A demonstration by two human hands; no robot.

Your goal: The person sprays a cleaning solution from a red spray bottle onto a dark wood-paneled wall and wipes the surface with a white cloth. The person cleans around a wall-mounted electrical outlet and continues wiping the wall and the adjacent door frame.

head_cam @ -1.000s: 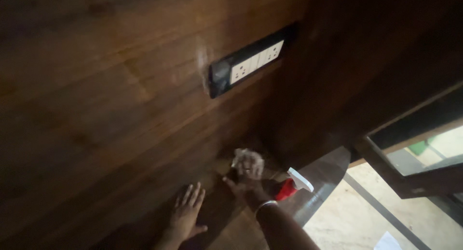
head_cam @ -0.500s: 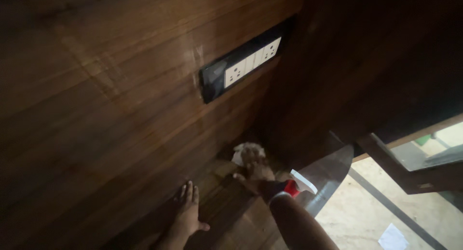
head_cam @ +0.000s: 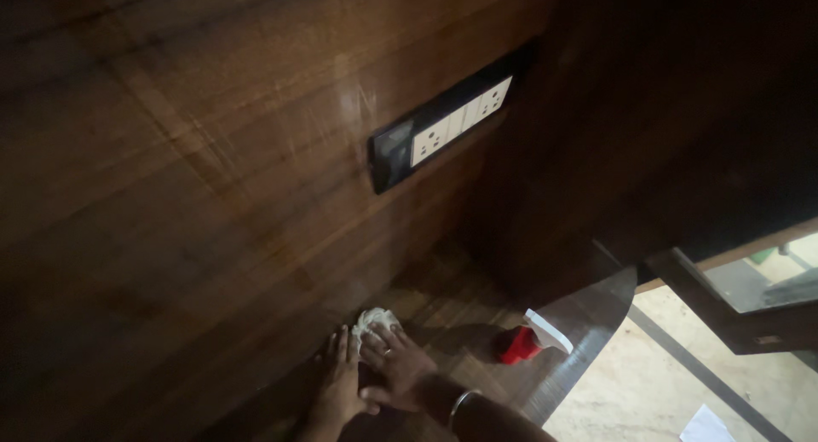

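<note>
My right hand [head_cam: 394,369] presses a crumpled white cloth [head_cam: 372,321] flat against the dark wooden desk top [head_cam: 443,301], near where the top meets the wooden wall panel [head_cam: 213,161]. A ring and a metal bangle show on that hand and wrist. My left hand [head_cam: 336,382] lies flat on the desk with fingers spread, touching the right hand's left side. A red spray bottle [head_cam: 521,341] with a white trigger head lies on the desk to the right of my hands.
A black socket plate [head_cam: 443,128] with white outlets is set in the wall panel above. A second dark wooden panel [head_cam: 648,118] closes the corner on the right. Past the desk edge are a pale floor [head_cam: 630,391], a dark frame [head_cam: 733,310] and a white paper [head_cam: 707,425].
My right hand has swept the cloth from the far corner of the desk back toward me and to the left, ending beside my left hand. The spray bottle stayed put.
</note>
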